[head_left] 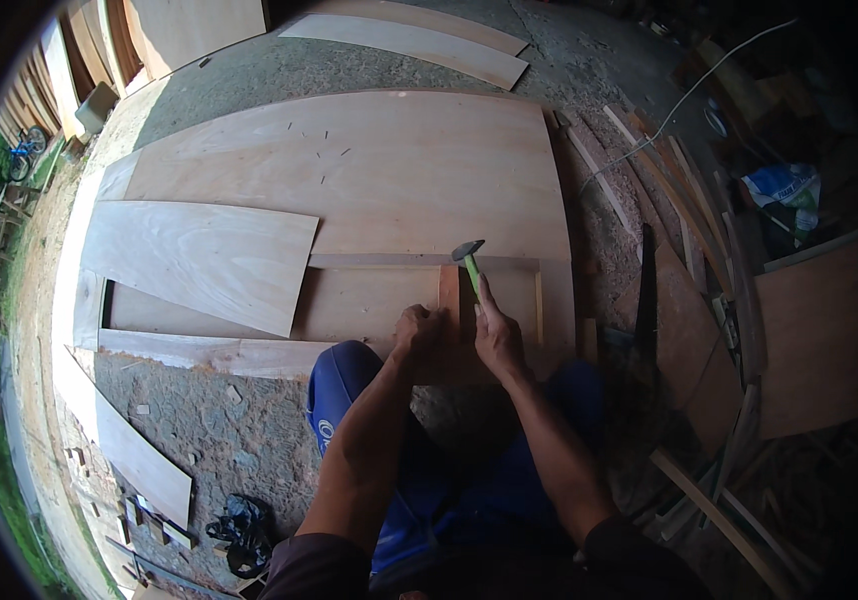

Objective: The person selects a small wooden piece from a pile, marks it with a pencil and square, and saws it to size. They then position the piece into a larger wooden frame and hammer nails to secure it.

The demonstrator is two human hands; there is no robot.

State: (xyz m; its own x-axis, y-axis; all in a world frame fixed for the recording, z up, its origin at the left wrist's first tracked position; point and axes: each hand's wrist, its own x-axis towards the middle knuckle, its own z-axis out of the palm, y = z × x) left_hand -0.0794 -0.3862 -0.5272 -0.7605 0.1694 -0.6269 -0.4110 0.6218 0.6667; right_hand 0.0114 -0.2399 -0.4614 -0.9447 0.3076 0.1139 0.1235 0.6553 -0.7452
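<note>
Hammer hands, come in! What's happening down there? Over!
Right hand gripping green-handled hammer. Left hand at reddish wooden strip. Loose plywood sheet overlapping wooden frame, left side. Over.

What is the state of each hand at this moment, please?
Left hand: fingers curled beside the strip; whether it holds anything cannot be told.
Right hand: closed, holding the hammer.

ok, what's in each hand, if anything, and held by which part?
Right hand: hammer, held by its green handle. Left hand: at the left edge of the reddish wood strip; can't tell if it grips anything.
</note>
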